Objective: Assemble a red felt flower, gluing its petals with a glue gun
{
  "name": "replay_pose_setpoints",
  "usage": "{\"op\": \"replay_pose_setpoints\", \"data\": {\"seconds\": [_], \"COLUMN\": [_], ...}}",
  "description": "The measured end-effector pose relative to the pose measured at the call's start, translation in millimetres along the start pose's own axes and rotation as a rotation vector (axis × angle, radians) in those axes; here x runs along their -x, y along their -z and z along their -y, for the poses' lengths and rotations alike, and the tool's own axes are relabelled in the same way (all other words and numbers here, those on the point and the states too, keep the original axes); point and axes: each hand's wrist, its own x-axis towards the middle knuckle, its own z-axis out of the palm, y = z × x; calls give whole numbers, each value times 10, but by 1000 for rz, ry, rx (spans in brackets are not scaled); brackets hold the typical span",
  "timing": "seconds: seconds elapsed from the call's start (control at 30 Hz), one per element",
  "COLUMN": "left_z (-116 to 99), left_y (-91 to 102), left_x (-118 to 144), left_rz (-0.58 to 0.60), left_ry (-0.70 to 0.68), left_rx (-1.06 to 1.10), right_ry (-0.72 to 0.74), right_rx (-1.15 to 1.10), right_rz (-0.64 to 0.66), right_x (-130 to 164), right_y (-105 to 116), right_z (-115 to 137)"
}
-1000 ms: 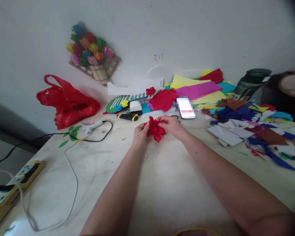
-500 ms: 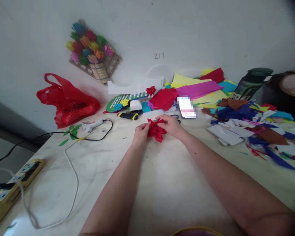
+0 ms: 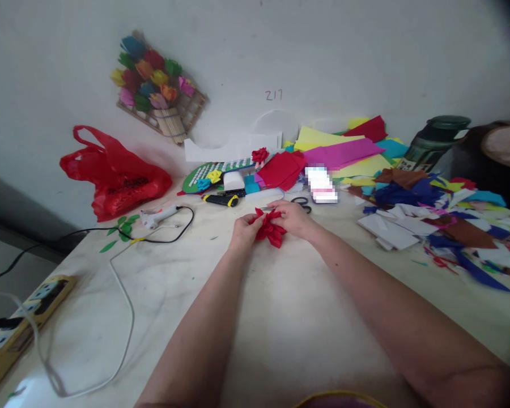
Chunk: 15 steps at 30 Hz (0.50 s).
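A red paper flower [image 3: 272,231] with pointed, creased petals is between my two hands, low over the table. My left hand [image 3: 244,229] pinches its left side between thumb and fingers. On the opposite side, my right hand [image 3: 293,219] has its fingertips closed on an upper petal. Parts of the petals are hidden behind my fingers. Just behind my right hand lie scissors [image 3: 304,205] with dark handles, the blades partly covered by the hand. A yellow-and-black utility knife [image 3: 221,200] rests beyond my left hand.
On the left are a glue gun [image 3: 159,216] with its cord, green paper leaves [image 3: 125,229], a red plastic bag [image 3: 125,184] and a power strip [image 3: 36,309]. A phone [image 3: 322,184], coloured paper sheets [image 3: 344,153], a bottle [image 3: 436,144] and paper scraps [image 3: 442,221] lie at the right.
The flower has turned slightly in my fingers, and both hands keep hold of it. More of the scissors shows behind my right hand. The whole view has shifted a little.
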Motion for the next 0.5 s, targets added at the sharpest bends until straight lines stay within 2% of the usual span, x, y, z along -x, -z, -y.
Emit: {"op": "replay_pose_setpoints", "data": {"seconds": [0.1, 0.27, 0.33, 0.4, 0.5], "left_z": [33, 67, 49, 32, 44], "left_y": [16, 41, 52, 61, 60], "left_x": [-12, -36, -30, -28, -51], "left_rz": [20, 38, 62, 67, 32], "left_ry": [4, 36, 52, 52, 33], "left_rx": [43, 207, 236, 233, 185], "right_ry": [124, 451, 536, 551, 431], "right_rx": [145, 394, 458, 474, 415], "right_rz": [-21, -75, -97, -117, -146], "right_x": [19, 86, 112, 123, 96], "right_y": [-9, 32, 44, 37, -6], "right_z": [18, 121, 162, 165, 73]}}
